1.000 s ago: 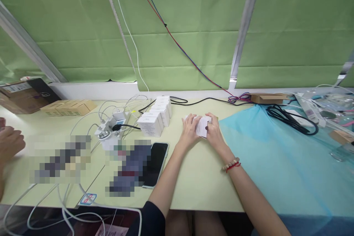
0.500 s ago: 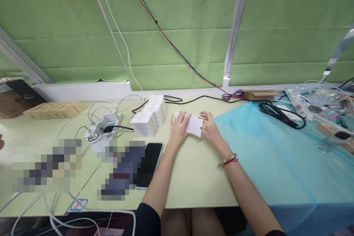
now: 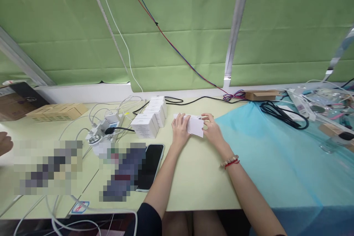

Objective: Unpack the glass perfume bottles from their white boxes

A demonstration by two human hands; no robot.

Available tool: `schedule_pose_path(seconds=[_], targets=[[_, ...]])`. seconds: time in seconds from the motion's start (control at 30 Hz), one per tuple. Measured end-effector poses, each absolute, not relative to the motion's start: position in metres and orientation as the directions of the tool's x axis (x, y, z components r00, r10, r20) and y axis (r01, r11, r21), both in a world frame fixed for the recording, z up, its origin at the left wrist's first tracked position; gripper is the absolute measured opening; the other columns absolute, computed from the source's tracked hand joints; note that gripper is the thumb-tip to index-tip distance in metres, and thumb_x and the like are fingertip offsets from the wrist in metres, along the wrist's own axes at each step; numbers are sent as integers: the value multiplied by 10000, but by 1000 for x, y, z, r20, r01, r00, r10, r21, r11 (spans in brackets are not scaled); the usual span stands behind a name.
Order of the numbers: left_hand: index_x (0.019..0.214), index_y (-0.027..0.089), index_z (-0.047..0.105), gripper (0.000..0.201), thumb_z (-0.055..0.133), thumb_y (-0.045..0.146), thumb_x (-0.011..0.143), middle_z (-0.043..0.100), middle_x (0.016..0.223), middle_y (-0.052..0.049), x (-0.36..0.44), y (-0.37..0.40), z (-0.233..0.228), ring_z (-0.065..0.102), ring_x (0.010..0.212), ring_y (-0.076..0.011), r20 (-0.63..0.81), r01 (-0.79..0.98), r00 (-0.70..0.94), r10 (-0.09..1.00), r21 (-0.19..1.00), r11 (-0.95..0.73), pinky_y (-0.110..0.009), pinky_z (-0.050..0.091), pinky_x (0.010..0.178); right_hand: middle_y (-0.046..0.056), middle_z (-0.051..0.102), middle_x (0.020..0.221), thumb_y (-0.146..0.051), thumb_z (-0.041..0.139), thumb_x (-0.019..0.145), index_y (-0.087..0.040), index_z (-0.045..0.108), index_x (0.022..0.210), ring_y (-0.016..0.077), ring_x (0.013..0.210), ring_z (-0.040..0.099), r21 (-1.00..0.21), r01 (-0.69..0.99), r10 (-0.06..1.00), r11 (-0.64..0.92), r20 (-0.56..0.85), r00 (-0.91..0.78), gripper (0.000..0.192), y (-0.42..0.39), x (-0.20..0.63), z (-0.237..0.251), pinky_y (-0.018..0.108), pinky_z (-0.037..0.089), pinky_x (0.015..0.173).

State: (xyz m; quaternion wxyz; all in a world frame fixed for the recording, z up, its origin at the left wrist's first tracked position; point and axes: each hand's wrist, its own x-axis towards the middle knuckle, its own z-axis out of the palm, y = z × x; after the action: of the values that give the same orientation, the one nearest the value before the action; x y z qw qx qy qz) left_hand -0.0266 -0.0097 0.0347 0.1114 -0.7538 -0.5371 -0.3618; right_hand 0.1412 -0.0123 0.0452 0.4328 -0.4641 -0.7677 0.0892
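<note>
Both of my hands grip a small white box [image 3: 195, 126] resting on the pale green table [image 3: 199, 177], near its middle. My left hand [image 3: 180, 132] covers the box's left side with the fingers spread over its top. My right hand [image 3: 213, 131], with a bead bracelet and red string at the wrist, presses against the box's right side. A white face of the box is turned toward me. To the left stands a row of similar white boxes [image 3: 151, 120].
A black phone [image 3: 151, 166] lies face up near my left forearm. A white charger hub with cables [image 3: 102, 131] sits further left, brown boxes [image 3: 55, 110] behind it. A blue cloth [image 3: 276, 162] covers the right side, bearing a black cable [image 3: 284, 116]. Another person's hand [image 3: 5, 143] shows at the left edge.
The box has turned in my hands so a flat white face now points toward me. My hands stayed in the same spot; the camera shifted slightly.
</note>
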Motion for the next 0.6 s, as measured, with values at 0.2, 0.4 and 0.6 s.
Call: schedule_pose_path(seconds=[0.2,0.4,0.6], targets=[[1225,212,480,514,593,332,739,484,1295,-137,-27,-9,34,334,1303,-292,665,887,161,730,228,-403,-432,259,1032,101,495,1214,-120,457,731,-183,617,843,223,1062,531,-560,636,798,532,583,-154,206,-17,137,46,320,527,707],[1245,225,469,494,560,300,765,463,1319,-139,-28,-8,35,300,1330,-284,625,892,183,759,220,-396,-462,241,1056,157,446,1222,-105,464,720,-134,596,914,258,1082,518,-568,636,812,521,561,-165,237,-16,135,44,422,491,851],[1288,230,410,578,550,169,731,374,1381,-162,-31,-6,35,238,1356,-321,576,887,114,810,308,-344,-600,199,1050,128,396,1272,-105,443,718,-164,563,928,243,1182,460,-614,529,783,586,597,-176,249,-11,145,43,447,412,980]])
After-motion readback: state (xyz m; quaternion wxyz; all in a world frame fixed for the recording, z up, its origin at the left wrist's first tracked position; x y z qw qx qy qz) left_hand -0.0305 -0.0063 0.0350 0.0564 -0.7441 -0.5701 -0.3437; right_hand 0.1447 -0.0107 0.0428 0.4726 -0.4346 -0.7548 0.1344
